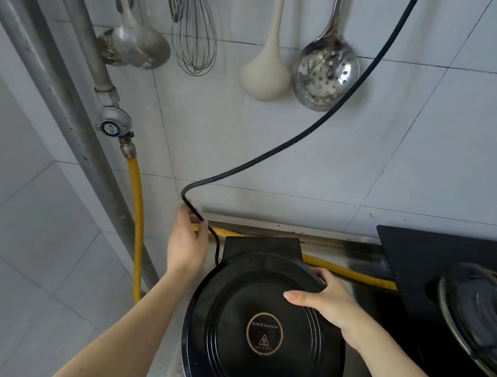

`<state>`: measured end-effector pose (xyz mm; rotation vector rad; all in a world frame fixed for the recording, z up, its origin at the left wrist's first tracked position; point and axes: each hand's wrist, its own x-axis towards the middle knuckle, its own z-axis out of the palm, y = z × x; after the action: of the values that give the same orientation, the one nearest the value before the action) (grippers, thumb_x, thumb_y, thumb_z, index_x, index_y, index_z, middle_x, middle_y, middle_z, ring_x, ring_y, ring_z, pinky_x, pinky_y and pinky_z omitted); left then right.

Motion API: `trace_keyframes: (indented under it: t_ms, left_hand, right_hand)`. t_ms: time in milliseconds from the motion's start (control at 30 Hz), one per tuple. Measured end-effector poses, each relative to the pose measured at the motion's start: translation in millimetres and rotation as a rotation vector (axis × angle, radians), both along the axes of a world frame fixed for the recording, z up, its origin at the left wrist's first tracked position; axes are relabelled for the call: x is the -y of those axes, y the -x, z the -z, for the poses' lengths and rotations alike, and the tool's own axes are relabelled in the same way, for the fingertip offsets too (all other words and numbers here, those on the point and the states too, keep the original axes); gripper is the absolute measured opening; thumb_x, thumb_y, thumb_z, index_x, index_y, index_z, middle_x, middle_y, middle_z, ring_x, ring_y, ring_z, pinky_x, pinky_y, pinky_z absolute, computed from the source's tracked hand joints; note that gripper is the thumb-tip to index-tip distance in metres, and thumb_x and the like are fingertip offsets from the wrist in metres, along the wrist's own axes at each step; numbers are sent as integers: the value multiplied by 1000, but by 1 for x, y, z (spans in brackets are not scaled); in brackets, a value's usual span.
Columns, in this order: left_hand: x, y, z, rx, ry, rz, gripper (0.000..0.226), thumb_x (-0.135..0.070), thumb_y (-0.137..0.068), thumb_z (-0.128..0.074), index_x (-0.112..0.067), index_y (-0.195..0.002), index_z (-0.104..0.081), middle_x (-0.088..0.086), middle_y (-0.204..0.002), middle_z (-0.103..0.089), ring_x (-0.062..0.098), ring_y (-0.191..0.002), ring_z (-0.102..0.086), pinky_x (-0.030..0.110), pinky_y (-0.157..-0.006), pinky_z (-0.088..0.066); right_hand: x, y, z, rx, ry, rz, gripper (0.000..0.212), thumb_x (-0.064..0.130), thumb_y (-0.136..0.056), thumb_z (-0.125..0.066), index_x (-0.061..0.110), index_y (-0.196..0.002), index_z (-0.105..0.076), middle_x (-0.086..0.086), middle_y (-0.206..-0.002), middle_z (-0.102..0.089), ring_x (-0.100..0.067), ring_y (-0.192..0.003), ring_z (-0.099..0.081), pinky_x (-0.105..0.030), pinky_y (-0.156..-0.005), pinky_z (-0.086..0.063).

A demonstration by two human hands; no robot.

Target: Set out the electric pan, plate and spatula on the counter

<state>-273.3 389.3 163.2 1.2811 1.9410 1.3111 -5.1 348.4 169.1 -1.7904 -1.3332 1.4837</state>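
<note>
Steel counter, electric pan, yellow hose, perhaps touching

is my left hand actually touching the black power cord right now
Touching. The head view shows the left hand with the black power cord running across its fingers near the wall, no gap visible, just behind the electric pan.

The electric pan runs off the bottom edge, and the power cord's plug end seems cut off at the top.
</note>
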Motion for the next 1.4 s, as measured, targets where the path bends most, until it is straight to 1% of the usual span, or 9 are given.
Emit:
trace_keyframes:
  t_ms: [133,300,400,467,600,733,1033,1200,1400]
  left_hand:
    - [-10,11,-12,-393,-230,-66,29,-24,-98,-43,-17,-122,-57,-3,-113,-56,14,-101,-54,28,-71,-43]
    - [-26,10,11,-667,329,282,30,-28,-100,-39,-13,-110,-63,11,-112,-55,28,-100,-53,40,-77,-49]
    - [-36,-1,14,-745,479,452,29,-28,-99,-40,-14,-109,-64,13,-112,-59,32,-102,-58,34,-80,-43]
    - [-36,-5,19,-611,523,521,27,-26,-97,-45,-13,-108,-66,12,-109,-67,31,-103,-60,31,-82,-42]
    - [-15,1,34,137,544,497,32,-14,-92,-57,-6,-124,-59,12,-117,-65,24,-107,-61,34,-97,-47]
    - [-3,0,39,603,587,412,31,-10,-92,-56,-5,-122,-56,20,-115,-63,31,-102,-63,38,-84,-53]
    - [-3,-2,28,487,669,479,22,-24,-98,-45,-13,-94,-64,8,-86,-67,21,-79,-65,29,-67,-49]
    - [-17,7,28,488,793,300,23,-25,-95,-50,-9,-85,-64,9,-63,-70,22,-64,-65,30,-58,-47]
    - [-30,23,24,354,876,364,26,-30,-94,-48,-9,-94,-64,13,-84,-70,24,-78,-68,31,-65,-49]
  right_hand:
    - [-1,2,-1,3,-9,2,84,44,-47,-92,32,-118,-49,8,-111,-60,-15,-102,-59,-33,-83,-54]
    - [-2,4,-4,29,-24,-13,83,44,-48,-92,32,-118,-49,8,-113,-60,-14,-102,-59,-28,-78,-52]
    - [0,3,-3,28,-26,7,81,44,-50,-91,33,-118,-47,11,-109,-56,-11,-99,-54,-22,-72,-48]
    - [2,0,-1,33,-26,34,80,44,-53,-90,33,-119,-47,13,-108,-53,-10,-99,-50,-24,-76,-45]
    - [4,-8,2,6,-8,90,78,44,-53,-90,33,-118,-49,21,-96,-53,-2,-87,-51,-21,-73,-44]
    - [1,-10,6,11,-7,84,75,45,-52,-90,36,-114,-48,21,-96,-52,-7,-92,-51,-28,-83,-43]
    - [-8,-3,2,77,41,56,88,46,-54,-89,27,-129,-47,0,-133,-55,-24,-121,-52,-41,-99,-45]
    - [-21,13,3,68,87,62,94,49,-48,-90,26,-129,-47,-2,-133,-56,-24,-117,-53,-43,-97,-46]
    - [-23,29,18,-17,173,106,93,50,-44,-91,28,-126,-50,-1,-124,-60,-24,-109,-57,-46,-97,-49]
